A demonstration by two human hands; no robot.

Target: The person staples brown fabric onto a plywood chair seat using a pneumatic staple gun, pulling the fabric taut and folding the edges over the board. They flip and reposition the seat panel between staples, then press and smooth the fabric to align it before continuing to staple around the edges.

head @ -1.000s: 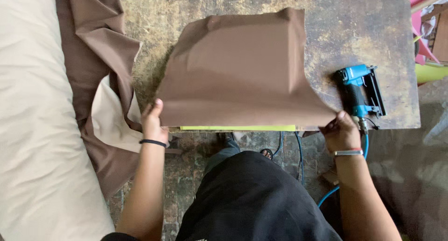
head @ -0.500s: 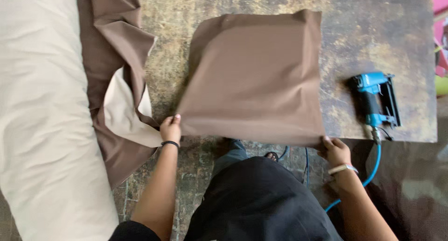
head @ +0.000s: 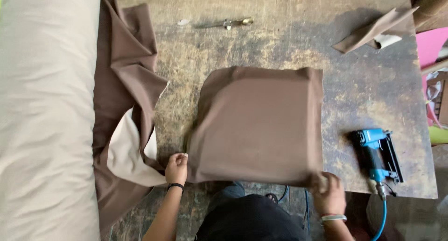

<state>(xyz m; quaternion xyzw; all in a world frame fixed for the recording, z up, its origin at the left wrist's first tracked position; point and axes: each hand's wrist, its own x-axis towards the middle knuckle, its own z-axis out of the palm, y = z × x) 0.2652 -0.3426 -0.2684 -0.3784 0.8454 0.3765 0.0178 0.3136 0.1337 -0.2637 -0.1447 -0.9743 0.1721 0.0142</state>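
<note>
Brown fabric covers a square panel (head: 259,124) that lies flat near the middle of the worn wooden table (head: 261,40), its near edge hanging at the table's front lip. The left hand (head: 177,168) sits at the panel's 7 o'clock corner, fingers curled and pinching the cloth edge there; a dark band circles that wrist. The right hand (head: 329,194) is at the panel's 5 o'clock corner, closed around the fabric where it wraps under the edge; it is blurred, so the exact finger placement cannot be told. A pale bracelet shows on that wrist. The panel thus spreads away from both hands toward 12 o'clock, with each hand touching one of its near corners.

At 3 o'clock from the panel, apart from it, a blue pneumatic stapler (head: 375,154) rests on the table with its blue hose (head: 383,217) trailing off the front edge, just beside the right hand at that hand's 2 o'clock. At 12 o'clock, well apart, a pair of scissors (head: 228,23) lies near the far edge. A folded brown offcut (head: 373,31) lies at 1 o'clock. At 9 o'clock a loose length of brown cloth (head: 126,96) with a pale underside drapes off the table, next to a large cream cushion (head: 46,115).
</note>
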